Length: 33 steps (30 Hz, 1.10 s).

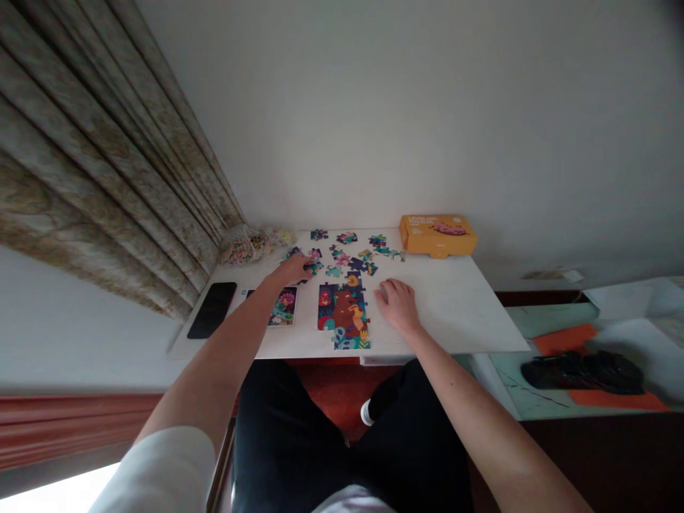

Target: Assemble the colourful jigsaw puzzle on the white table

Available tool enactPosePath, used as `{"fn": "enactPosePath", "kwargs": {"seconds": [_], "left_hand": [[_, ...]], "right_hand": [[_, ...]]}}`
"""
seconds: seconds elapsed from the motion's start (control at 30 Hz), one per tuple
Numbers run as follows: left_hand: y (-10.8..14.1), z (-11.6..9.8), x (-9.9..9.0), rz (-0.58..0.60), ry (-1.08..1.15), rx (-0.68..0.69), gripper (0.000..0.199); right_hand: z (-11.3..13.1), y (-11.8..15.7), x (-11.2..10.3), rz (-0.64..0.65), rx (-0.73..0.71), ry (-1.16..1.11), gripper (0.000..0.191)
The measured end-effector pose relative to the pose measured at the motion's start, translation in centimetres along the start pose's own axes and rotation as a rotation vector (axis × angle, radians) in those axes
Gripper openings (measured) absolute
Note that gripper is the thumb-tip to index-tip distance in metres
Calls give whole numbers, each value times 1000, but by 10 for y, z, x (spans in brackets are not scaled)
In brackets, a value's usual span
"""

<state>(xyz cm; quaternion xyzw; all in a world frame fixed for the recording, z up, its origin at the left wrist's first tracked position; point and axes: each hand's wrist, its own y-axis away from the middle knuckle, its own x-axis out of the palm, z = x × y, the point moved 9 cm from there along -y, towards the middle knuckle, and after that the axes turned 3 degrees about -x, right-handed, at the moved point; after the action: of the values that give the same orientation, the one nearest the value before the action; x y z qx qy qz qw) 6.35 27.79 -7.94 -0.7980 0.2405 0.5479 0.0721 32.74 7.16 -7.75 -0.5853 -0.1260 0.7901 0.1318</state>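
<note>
My left hand [293, 270] reaches across to the loose puzzle pieces, its fingertips closed on a puzzle piece [314, 268] at the left of the group. On the table, just right of the partly joined jigsaw puzzle [350, 313], rests my right hand [398, 303], holding nothing, its fingers slightly bent and apart. The joined part shows a brown bear among colourful plants. Beneath my left forearm lies a picture card [283, 306], partly hidden. Several more loose puzzle pieces [342, 258] are spread beyond the joined part.
The white table [454, 320] stands against the wall. An orange box [441, 236] is at its back right corner. A dark phone [212, 311] lies at the left edge, and a clear bag of small pieces [246, 246] sits by the curtain [107, 128].
</note>
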Motion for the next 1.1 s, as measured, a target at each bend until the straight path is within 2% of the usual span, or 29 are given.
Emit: {"fn": "enactPosePath", "kwargs": {"seconds": [0.23,0.4,0.5,0.67,0.87,1.0,1.1], "left_hand": [[-14,11,-6,-90,263,-131,52],[-15,15,-14,-214,573,-221,38],[-12,17,-10,-247,803,-287,31],[-4,17,0,-253,986,-376,30],[1,3,15,-277,1071,-444,22],[2,-15,29,-301,1029,-464,12],[7,-26,32,-322,954,-473,6]], "right_hand": [[0,0,0,3,8,1,30],[-1,0,1,9,23,-11,31],[-1,0,1,18,21,-15,30],[-1,0,1,17,24,-5,29],[-2,0,2,21,15,3,27],[-3,0,2,18,18,1,28],[-2,1,2,12,19,-3,28]]}}
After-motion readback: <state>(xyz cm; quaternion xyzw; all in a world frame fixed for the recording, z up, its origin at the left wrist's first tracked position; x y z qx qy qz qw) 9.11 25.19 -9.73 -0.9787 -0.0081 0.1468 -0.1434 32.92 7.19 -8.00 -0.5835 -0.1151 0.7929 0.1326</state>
